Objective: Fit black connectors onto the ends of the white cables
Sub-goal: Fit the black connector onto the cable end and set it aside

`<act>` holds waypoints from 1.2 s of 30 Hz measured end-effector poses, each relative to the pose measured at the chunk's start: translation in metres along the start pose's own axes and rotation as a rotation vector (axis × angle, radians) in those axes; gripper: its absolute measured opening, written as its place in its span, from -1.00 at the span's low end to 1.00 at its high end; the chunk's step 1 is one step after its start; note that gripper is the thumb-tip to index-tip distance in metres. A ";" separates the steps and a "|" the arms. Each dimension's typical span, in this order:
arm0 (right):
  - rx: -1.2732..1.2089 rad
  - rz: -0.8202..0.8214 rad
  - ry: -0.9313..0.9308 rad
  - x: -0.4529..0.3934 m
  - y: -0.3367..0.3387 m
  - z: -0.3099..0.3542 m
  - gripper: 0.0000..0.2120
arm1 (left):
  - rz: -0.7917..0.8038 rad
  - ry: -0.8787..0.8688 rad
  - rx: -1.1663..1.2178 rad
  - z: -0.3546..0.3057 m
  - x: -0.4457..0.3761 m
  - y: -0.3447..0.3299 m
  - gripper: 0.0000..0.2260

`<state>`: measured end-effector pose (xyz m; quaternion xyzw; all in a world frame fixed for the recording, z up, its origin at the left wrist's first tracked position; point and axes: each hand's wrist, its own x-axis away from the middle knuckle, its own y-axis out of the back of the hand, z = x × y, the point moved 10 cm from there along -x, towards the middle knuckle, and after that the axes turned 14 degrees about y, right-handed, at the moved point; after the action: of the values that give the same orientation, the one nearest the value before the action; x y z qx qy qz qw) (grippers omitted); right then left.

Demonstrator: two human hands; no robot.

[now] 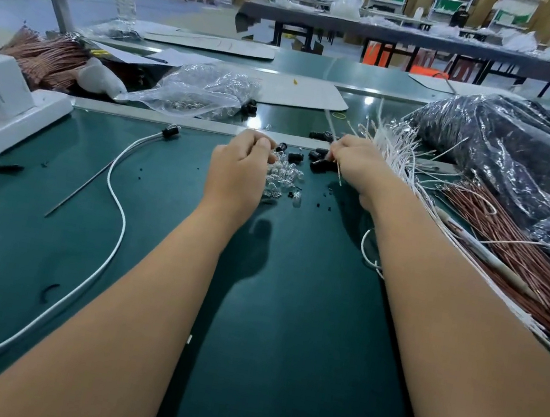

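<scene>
At the far left, 1 finished white cable (114,203) is laid aside on the green bench (302,322), a black connector (171,131) already fitted on its end, probably parked clear of the working area. Further right, the left hand (240,166) is curled over a small heap of clear bulbs (284,177); whether anything is pinched cannot be told. Loose black connectors (317,162) are scattered just beyond the bulbs, between both hands, apparently kept within easy reach. The right hand (357,165) is closed at the connectors, its fingertips hidden, so its hold cannot be confirmed. Just beside it to the right, a bundle of white cables (405,157) is fanned out.
</scene>
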<state>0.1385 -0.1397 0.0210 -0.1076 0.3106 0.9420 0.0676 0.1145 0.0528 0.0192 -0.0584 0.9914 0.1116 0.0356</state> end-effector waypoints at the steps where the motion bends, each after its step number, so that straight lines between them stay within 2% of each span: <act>1: 0.032 0.034 -0.018 0.002 -0.003 0.000 -0.79 | 0.013 0.004 -0.009 0.001 0.000 -0.001 -0.78; 5: -0.088 -0.034 0.007 0.016 0.000 0.005 -0.73 | 0.076 0.004 -0.050 0.001 0.001 -0.008 -0.85; 11: -0.628 -0.310 -0.019 0.039 0.019 -0.002 -0.75 | 0.081 -0.072 -0.165 -0.008 0.010 -0.011 -0.87; 15: -0.475 -0.385 -0.037 0.047 0.023 -0.012 -0.72 | 0.054 -0.194 -0.317 -0.017 0.019 -0.017 -0.88; 19: -0.315 -0.357 -0.012 0.046 0.017 -0.012 -0.72 | 0.054 -0.315 -0.475 -0.023 0.025 -0.027 -0.76; 23: -0.244 -0.339 0.004 0.046 0.016 -0.010 -0.71 | 0.145 -0.418 -0.712 -0.019 0.031 -0.051 -0.61; 25: -0.311 -0.320 -0.010 0.046 0.011 -0.009 -0.70 | 0.176 -0.476 -0.827 -0.017 0.035 -0.064 -0.61; 28: -0.423 -0.316 -0.019 0.049 0.005 -0.006 -0.68 | 0.141 -0.523 -0.849 -0.021 0.036 -0.066 -0.68; 36: -0.793 -0.308 0.005 0.054 0.003 0.000 -0.79 | 0.057 -0.432 -0.855 -0.018 0.027 -0.052 -0.76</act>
<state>0.0859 -0.1388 0.0091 -0.1726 -0.0956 0.9671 0.1603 0.0935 -0.0046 0.0229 -0.0161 0.8277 0.5200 0.2103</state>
